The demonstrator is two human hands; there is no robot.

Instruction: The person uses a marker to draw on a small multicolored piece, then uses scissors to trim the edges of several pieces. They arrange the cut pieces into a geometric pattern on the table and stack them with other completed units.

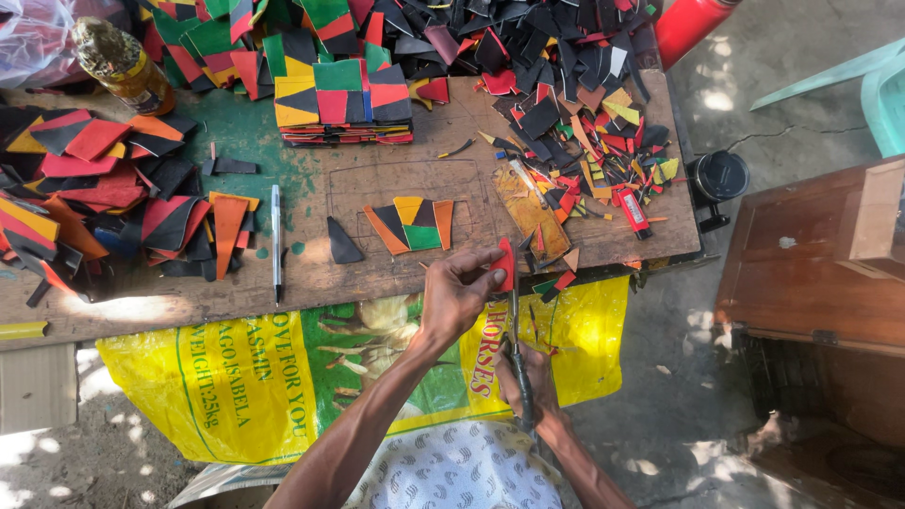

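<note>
Pinching a small red leather scrap (506, 265) in the left hand (459, 292) just off the worn wooden workbench (311, 283) edge, fingers closed tight — right hand (530, 375) wrapped around dark metal scissors (518, 353) below — keeping it taut should steady the cut.

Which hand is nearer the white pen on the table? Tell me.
Left. The left hand, pinching a red piece, is to the right of the white pen at the table edge; the right hand, gripping scissors, is lower and farther right.
</note>
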